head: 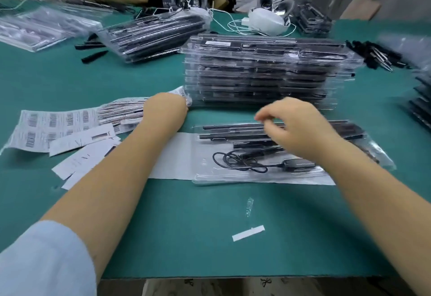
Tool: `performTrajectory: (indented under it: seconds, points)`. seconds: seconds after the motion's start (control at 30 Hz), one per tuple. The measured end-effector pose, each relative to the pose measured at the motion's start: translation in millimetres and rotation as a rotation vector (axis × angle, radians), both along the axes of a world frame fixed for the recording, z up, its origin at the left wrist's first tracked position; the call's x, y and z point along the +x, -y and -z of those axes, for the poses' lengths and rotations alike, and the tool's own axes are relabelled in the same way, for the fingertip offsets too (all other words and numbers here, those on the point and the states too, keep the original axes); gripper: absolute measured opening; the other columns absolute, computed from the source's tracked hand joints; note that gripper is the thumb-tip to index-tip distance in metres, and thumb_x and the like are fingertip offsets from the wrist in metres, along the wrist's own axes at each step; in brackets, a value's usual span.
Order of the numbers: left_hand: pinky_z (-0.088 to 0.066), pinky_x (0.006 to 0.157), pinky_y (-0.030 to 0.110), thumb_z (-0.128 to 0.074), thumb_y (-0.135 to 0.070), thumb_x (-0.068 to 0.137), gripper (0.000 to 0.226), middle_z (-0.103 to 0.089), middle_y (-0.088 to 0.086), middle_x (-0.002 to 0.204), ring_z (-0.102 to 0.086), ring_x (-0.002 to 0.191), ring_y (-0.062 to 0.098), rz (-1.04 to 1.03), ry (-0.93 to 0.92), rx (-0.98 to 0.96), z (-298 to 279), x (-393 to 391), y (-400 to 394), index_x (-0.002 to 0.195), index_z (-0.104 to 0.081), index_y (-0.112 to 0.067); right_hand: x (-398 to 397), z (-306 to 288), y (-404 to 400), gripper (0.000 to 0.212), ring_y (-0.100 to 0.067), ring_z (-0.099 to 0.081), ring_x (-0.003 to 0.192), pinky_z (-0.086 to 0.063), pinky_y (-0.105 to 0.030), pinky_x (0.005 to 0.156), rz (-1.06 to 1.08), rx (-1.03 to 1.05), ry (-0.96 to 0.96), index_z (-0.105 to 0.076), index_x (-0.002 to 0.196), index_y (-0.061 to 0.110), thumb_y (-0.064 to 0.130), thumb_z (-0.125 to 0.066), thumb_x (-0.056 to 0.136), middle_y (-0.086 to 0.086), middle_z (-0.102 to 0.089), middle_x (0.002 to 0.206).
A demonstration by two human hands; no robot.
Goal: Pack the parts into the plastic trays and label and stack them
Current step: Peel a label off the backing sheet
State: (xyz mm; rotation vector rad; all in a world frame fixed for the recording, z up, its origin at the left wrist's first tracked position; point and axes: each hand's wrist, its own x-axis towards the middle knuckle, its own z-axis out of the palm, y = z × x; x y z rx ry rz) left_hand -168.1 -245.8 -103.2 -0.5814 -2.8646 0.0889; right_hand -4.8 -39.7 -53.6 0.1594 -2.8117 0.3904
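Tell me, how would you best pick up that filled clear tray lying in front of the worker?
Probably by the two short ends of the clear tray, one hand at each, fingers slid under its thin flat rim. It lies flat and long on a white sheet, with loose black rods and a coiled cable inside, so keeping it level seems safest. The right hand hovers above it now.

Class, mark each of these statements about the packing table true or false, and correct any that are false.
1. The left hand rests on the pile of barcode labels. True.
2. The clear tray nearest the person holds a coiled black cable. True.
3. The tall stack of packed trays stands on a red table. False: the table is green.
4. The right hand is at the tall stack's top. False: it hovers over the near tray.
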Motion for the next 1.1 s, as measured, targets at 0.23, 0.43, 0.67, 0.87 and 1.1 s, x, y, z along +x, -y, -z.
performTrajectory:
  seconds: [0.23,0.43,0.67,0.87,1.1]
  points:
    - [-0.043,0.068,0.034,-0.06,-0.009,0.081,0.02,-0.068,0.013,0.092,-0.059,0.087,0.035,0.235,0.018,0.183,-7,15,27,0.097,-0.07,-0.014,-88,1,63,0.026,-0.01,-0.06,0.096,-0.044,-0.021,0.086,-0.064,-0.265,0.163,-0.07,0.109,0.025,0.016,-0.056,0.089,0.006,-0.069,0.105]
    - [-0.047,0.045,0.038,-0.058,0.004,0.075,0.014,-0.062,0.014,0.061,-0.057,0.054,0.032,0.606,-0.44,0.428,-4,35,48,0.063,-0.064,0.0,-122,18,64,0.037,0.002,-0.051,0.081,-0.036,-0.015,0.075,-0.169,-0.202,0.38,-0.06,0.127,0.028,0.021,-0.061,0.09,0.009,-0.063,0.118]
    - [-0.045,0.072,0.038,-0.063,-0.027,0.086,0.018,-0.068,0.009,0.09,-0.056,0.091,0.034,0.144,-0.153,0.306,-2,28,48,0.096,-0.072,-0.014,-124,27,63,0.032,0.018,-0.051,0.064,-0.035,0.002,0.061,-0.248,-0.434,0.359,-0.066,0.118,0.03,0.012,-0.055,0.093,0.019,-0.063,0.099]
    - [-0.045,0.069,0.036,-0.054,-0.025,0.09,0.024,-0.068,0.009,0.093,-0.058,0.092,0.032,0.153,-0.125,0.333,3,27,47,0.102,-0.073,-0.019,-125,22,72,0.03,0.001,-0.049,0.072,-0.038,-0.015,0.07,-0.347,-0.2,0.387,-0.065,0.119,0.031,0.024,-0.062,0.09,0.017,-0.053,0.084]
    - [-0.021,0.055,0.034,-0.059,-0.027,0.089,0.041,-0.038,0.001,0.053,-0.038,0.062,0.03,0.178,-0.048,0.471,4,27,48,0.051,-0.045,-0.018,-119,31,81,0.024,-0.028,-0.053,0.092,-0.045,-0.041,0.078,-0.423,-0.071,-0.035,-0.073,0.107,0.025,0.027,-0.07,0.084,0.001,-0.069,0.102]
